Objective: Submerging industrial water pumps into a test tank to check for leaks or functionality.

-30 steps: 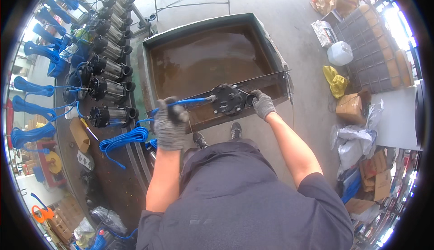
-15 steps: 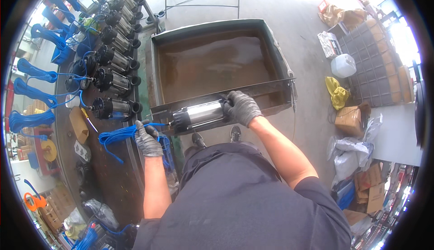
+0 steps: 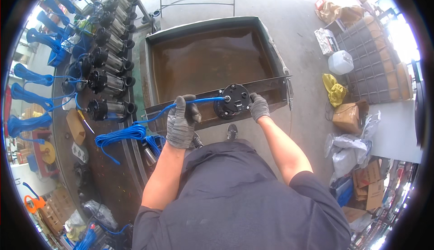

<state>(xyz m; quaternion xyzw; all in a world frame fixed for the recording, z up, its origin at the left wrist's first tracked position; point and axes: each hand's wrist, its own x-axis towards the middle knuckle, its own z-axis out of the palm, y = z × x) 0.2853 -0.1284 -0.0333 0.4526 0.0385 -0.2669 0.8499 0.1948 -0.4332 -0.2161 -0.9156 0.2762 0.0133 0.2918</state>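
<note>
Now that the pump (image 3: 232,100) stands end-on over the tank (image 3: 212,60) instead of sideways, my right hand (image 3: 258,107) grips it while my left hand (image 3: 181,122) clasps its blue cable (image 3: 199,101).

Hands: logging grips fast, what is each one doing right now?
Left hand: closed around the blue cable.
Right hand: fingers curled against the side of the black pump, holding it over the water tank.

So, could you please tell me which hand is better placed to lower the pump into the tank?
Probably the right hand: it grips the pump over the tank, while the left hand holds only the blue cable.
</note>
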